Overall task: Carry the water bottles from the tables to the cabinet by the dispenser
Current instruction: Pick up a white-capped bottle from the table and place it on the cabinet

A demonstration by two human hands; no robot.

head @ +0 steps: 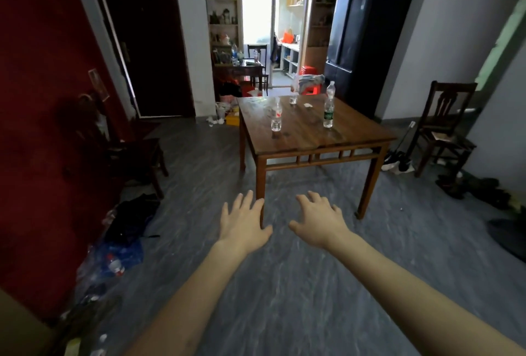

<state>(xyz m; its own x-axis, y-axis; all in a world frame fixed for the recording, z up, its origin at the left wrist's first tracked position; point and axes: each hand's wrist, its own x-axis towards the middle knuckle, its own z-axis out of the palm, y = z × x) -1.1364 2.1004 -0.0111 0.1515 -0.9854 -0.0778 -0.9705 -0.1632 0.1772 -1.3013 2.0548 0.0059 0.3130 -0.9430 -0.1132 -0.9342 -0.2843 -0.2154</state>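
Three water bottles were seen standing upright on the wooden table (307,133) in the middle of the room: a red-labelled bottle (276,117) toward the near left of the tabletop, a green-labelled bottle (329,106) well apart from it on the right, and a third bottle (294,90) near the far edge, its label too blurred to be read. A small white scrap (307,105) was lying between the far bottle and the green-labelled one. Further back, another bottle (234,53) was visible on a darker table (242,69) by the shelves, beside the bright doorway. Both arms were stretched forward over the grey floor (284,284), short of the near table and touching nothing. The left hand (243,220) was held palm down with fingers spread, and the right hand (318,219) was likewise spread, its fingers slightly curled; nothing was held in either. A dark refrigerator (367,36) was standing behind the table on the right, and a wooden chair (444,125) was placed against the right wall. On the left, a second chair (133,150) was set near a red panel (37,128), with bags and crushed plastic bottles (113,259) heaped on the floor below.
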